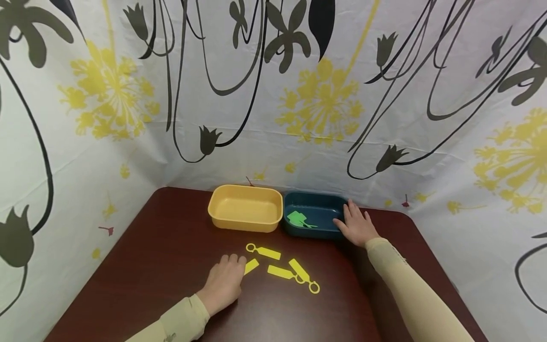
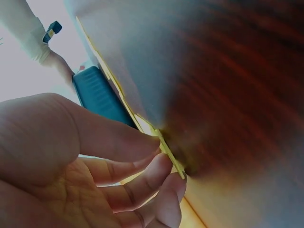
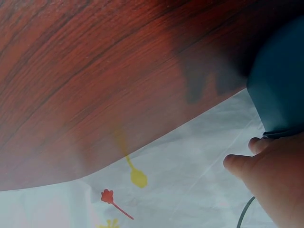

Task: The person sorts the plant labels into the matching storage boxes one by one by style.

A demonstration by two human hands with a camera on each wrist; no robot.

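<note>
Near the middle of the dark red-brown table (image 1: 141,266), a flat yellow tag (image 1: 251,266) is showing one square-cut end past the left hand (image 1: 224,280), whose thumb and fingers are pinching it and hiding the rest. Three more bright yellow tags are lying to its right, each pairing an oblong plate with a ring: the far tag (image 1: 269,253) is pointing its ring left, while the middle tag (image 1: 279,271) and the right tag (image 1: 298,269) are pointing theirs right and nearer, the right one overlapping the middle one's ring. Beyond them, a yellow bin (image 1: 245,225) is standing on the left, just beside a dark blue bin (image 1: 314,233) on the right, where flat green pieces (image 1: 297,218) are resting at the left end. The right hand (image 1: 358,227) is covering the blue bin's right end, its fingers spreading loosely on the rim. Pale sleeves (image 1: 183,316) are covering both forearms. The smooth tabletop is reflecting soft light, and a white cloth (image 1: 273,161) with yellow, grey and black floral prints is hanging behind and on both sides.
</note>
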